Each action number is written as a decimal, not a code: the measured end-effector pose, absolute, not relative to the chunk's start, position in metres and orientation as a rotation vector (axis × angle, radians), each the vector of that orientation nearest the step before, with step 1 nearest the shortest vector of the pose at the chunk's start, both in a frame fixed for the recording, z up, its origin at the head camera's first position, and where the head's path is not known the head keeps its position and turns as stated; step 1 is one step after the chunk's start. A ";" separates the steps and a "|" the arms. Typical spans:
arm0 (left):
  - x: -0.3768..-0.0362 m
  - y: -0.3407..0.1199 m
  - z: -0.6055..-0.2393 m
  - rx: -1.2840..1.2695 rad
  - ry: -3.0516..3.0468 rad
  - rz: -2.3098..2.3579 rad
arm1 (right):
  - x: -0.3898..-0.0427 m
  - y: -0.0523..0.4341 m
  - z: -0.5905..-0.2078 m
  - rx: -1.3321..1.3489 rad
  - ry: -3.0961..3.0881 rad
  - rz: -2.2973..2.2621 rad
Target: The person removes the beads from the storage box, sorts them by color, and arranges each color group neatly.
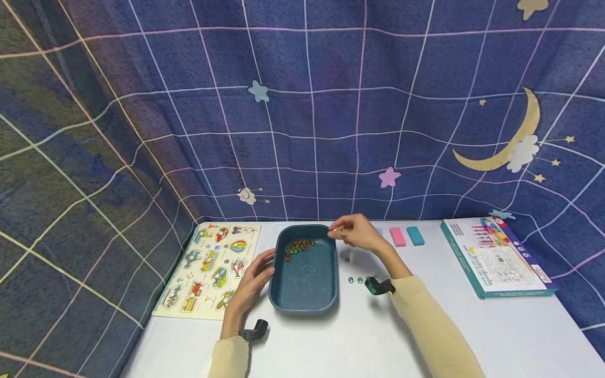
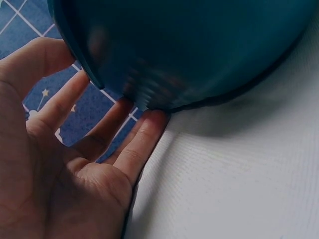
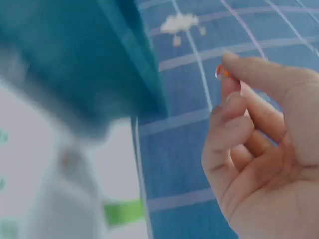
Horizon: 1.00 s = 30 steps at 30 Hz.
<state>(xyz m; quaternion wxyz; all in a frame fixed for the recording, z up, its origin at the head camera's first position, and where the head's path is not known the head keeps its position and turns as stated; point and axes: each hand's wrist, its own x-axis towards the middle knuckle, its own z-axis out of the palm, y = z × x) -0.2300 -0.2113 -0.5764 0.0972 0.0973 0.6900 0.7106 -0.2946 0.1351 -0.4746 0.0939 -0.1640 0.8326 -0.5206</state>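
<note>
A dark teal tray [image 1: 304, 307] sits mid-table with a cluster of small red and green beads [image 1: 299, 245] in its far end. My left hand [image 1: 262, 268] lies against the tray's left wall, its fingers [image 2: 142, 139] fairly straight and touching the underside of the tray [image 2: 199, 45]. Above the tray's far right corner, my right hand [image 1: 341, 232] pinches a tiny orange bead [image 3: 222, 72] between thumb and fingertip. In the right wrist view the tray [image 3: 75, 59] is blurred to the left of that hand [image 3: 259, 149].
A wooden vehicle puzzle board [image 1: 210, 268] lies left of the tray. Two green beads [image 1: 355, 280] rest on the white table to the tray's right. Behind are a pink block [image 1: 397, 237] and a teal block [image 1: 415, 235]. A flat box [image 1: 496, 257] lies far right. Blue cloth hangs behind.
</note>
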 end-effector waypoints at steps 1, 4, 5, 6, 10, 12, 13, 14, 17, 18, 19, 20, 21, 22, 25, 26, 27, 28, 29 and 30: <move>-0.230 -0.212 -0.576 0.284 2.043 2.101 | -0.292 0.146 -0.478 -0.470 2.479 -1.539; -0.230 -0.213 -0.576 0.272 2.044 2.096 | -0.288 0.173 -0.495 -0.461 2.539 -1.462; -0.231 -0.213 -0.577 0.269 2.043 2.096 | -0.286 0.180 -0.502 -0.465 2.562 -1.432; -0.231 -0.213 -0.577 0.266 2.041 2.098 | -0.286 0.186 -0.509 -0.483 2.586 -1.395; -0.232 -0.214 -0.577 0.269 2.034 2.109 | -0.285 0.202 -0.535 -0.549 2.611 -1.302; -0.231 -0.213 -0.577 0.280 2.034 2.106 | -0.285 0.205 -0.544 -0.551 2.600 -1.284; -0.231 -0.213 -0.577 0.283 2.033 2.107 | -0.285 0.206 -0.548 -0.541 2.588 -1.290; -0.230 -0.213 -0.577 0.286 2.034 2.106 | -0.285 0.206 -0.550 -0.531 2.578 -1.295; -0.230 -0.212 -0.577 0.288 2.031 2.108 | -0.284 0.205 -0.554 -0.514 2.568 -1.310; -0.229 -0.212 -0.577 0.287 2.029 2.109 | -0.284 0.205 -0.554 -0.511 2.569 -1.312; -0.229 -0.212 -0.577 0.283 2.030 2.109 | -0.284 0.204 -0.554 -0.520 2.572 -1.312; -0.229 -0.212 -0.577 0.279 2.032 2.106 | -0.284 0.204 -0.554 -0.526 2.579 -1.302; -0.229 -0.211 -0.576 0.275 2.033 2.106 | -0.284 0.204 -0.553 -0.535 2.584 -1.295; -0.229 -0.211 -0.576 0.271 2.035 2.104 | -0.283 0.203 -0.553 -0.539 2.589 -1.285; -0.229 -0.211 -0.575 0.262 2.040 2.099 | -0.284 0.203 -0.553 -0.566 2.594 -1.266; -0.229 -0.211 -0.575 0.261 2.038 2.102 | -0.284 0.203 -0.553 -0.569 2.594 -1.260; -0.229 -0.211 -0.576 0.265 2.035 2.106 | -0.284 0.203 -0.552 -0.575 2.591 -1.258; -0.229 -0.211 -0.576 0.266 2.033 2.109 | -0.284 0.204 -0.552 -0.581 2.590 -1.254; -0.229 -0.211 -0.576 0.267 2.032 2.111 | -0.284 0.204 -0.552 -0.590 2.589 -1.254; -0.230 -0.211 -0.576 0.268 2.031 2.112 | -0.285 0.204 -0.552 -0.599 2.584 -1.259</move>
